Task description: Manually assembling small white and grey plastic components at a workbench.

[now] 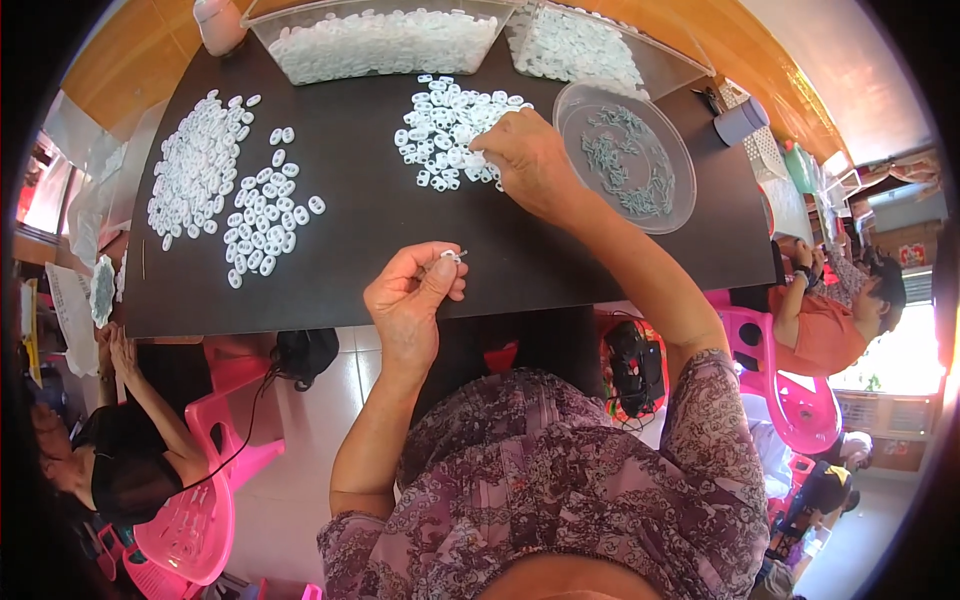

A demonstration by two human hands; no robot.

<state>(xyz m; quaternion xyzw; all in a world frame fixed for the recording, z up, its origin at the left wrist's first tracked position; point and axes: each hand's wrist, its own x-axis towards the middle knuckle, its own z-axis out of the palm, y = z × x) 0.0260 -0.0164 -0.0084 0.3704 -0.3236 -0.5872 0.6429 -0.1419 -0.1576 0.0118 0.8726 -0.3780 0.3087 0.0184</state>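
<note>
Just past the table's front edge, my left hand (412,295) pinches a small white oval plastic piece (450,256) between thumb and fingers. A thin greyish part sticks out of that piece on its right side. My right hand (530,160) reaches to the right side of a loose pile of white two-hole oval pieces (440,130). Its fingers are closed and touch the pile; what lies between the fingertips is hidden. Beside my right hand is a round clear shallow tray (683,190) with many small grey-green pin-like parts (615,160) in it.
Two clear bins (385,50) (580,50) of white pieces line the far edge. To the left are a large heap of white pieces (195,165) and a smaller group (265,220). A grey-lilac cup (740,120) stands at right. People sit at both sides near pink chairs (200,520).
</note>
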